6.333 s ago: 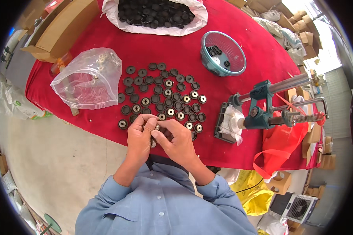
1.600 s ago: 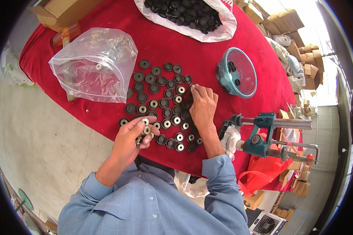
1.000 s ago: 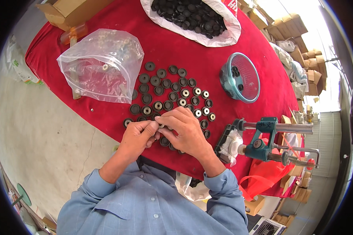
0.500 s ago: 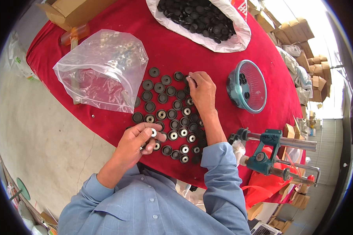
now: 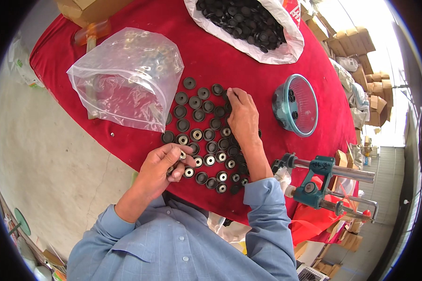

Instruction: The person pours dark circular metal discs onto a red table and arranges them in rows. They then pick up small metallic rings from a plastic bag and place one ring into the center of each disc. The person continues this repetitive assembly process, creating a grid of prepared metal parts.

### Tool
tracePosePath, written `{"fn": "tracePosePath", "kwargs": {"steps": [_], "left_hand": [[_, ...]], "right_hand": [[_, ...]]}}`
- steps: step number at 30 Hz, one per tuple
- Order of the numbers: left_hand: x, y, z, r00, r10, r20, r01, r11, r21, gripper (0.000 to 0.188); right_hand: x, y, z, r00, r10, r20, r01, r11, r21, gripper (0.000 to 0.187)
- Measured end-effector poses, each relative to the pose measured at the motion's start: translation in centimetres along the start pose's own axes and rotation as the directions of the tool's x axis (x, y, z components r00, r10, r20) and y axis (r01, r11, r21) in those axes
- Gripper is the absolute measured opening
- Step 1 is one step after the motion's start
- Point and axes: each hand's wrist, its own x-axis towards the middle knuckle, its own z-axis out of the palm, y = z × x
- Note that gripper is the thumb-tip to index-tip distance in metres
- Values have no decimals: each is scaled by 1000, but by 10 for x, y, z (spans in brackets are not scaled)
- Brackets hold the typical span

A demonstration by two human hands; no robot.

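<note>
My left hand (image 5: pixel 162 167) is closed around small metal bearings, with one bearing (image 5: pixel 182 155) showing between thumb and fingers. It hovers over the near left edge of a cluster of black round caps (image 5: pixel 183 125) on the red cloth. Several caps on the near side have bearings (image 5: pixel 209 159) sitting in them; those farther off look bare. At the cluster's far right, the fingers of my right hand (image 5: pixel 243 114) are bent down and closed on a black cap (image 5: pixel 226 96), mostly hidden under them. Caps under my right wrist are partly covered.
A clear zip bag (image 5: pixel 126 79) of metal parts lies left, over a hammer (image 5: pixel 92 44). Farther off is a white sack (image 5: pixel 286 55) of black caps. To the right stand a teal plastic bowl (image 5: pixel 291 122) with a few black pieces and a green hand press (image 5: pixel 321 180).
The view has shifted slightly, so the cloth and its contents sit a little differently. The bearing in my left fingers has tilted. My right hand stays by the far right caps.
</note>
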Motion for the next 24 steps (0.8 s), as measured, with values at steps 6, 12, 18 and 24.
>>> {"fn": "tracePosePath", "kwargs": {"steps": [6,12,18,24], "left_hand": [[-3,3,-2,1000,10,-27,-10,1000,-3,39],[-2,-1,-9,1000,2,-17,-3,998,-64,39],[1,2,-12,1000,-16,-21,11,968,-251,41],[3,9,-2,1000,25,10,-22,974,-223,41]], "right_hand": [[-7,0,5,999,-29,24,31,997,-65,51],[-16,-5,6,1000,18,23,-17,998,-59,56],[-22,-6,5,991,95,93,-93,995,-18,61],[-16,-15,-7,980,192,57,-194,981,17,54]]}}
